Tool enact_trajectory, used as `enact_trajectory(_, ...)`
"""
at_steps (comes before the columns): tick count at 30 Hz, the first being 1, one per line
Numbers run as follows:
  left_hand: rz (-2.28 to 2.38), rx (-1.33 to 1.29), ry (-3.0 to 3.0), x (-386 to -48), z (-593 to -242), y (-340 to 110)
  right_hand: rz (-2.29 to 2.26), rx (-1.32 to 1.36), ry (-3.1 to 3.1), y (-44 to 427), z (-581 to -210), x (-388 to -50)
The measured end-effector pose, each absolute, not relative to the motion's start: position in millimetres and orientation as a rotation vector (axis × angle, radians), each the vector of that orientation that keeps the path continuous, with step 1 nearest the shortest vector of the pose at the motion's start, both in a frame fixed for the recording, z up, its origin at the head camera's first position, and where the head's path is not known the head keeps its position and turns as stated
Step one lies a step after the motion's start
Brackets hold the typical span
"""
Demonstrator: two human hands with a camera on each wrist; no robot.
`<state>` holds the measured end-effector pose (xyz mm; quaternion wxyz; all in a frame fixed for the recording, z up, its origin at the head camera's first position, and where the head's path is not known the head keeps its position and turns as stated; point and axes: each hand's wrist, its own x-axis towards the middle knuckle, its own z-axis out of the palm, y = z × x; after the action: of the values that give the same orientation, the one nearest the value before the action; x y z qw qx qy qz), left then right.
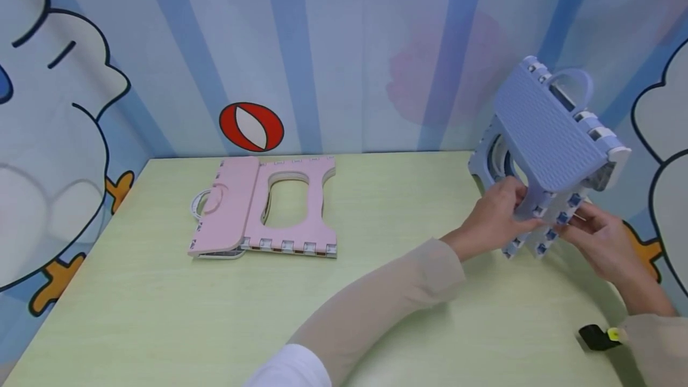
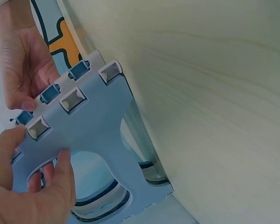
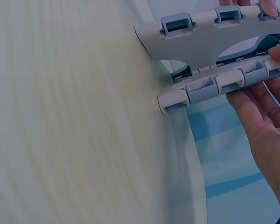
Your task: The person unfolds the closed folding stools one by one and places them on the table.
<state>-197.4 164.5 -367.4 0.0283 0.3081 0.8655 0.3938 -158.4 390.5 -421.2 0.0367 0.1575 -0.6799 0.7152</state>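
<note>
While the left hand (image 1: 493,218) grips the edge of a blue folding stool (image 1: 548,130) beside the opening in its leg panel, the right hand (image 1: 604,246) pinches the hinged edge near its other side between thumb and fingers. The stool is tilted over the back right part of the pale green table (image 1: 376,208), partly unfolded, with its looped handle (image 1: 584,82) at the top; whether its feet touch the table I cannot tell. Blue and white hinge pieces (image 2: 50,94) run along the panel edges between the two hands. Well apart, at the back left, a pink folding stool (image 1: 233,208) lies flat on the table. Near the right sleeve (image 1: 658,345) is a small black object (image 1: 596,337) with a yellow part. Behind, a blue striped wall (image 1: 344,46) carries a printed red and white ball (image 1: 228,127).
</note>
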Motion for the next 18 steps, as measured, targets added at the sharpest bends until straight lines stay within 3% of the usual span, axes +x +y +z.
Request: enact_trajectory(18, 1.260, 0.893, 2.604, -197.8, -368.1, 151.2, 2.108, 0.432, -2.177, 388.3, -424.4, -159.1)
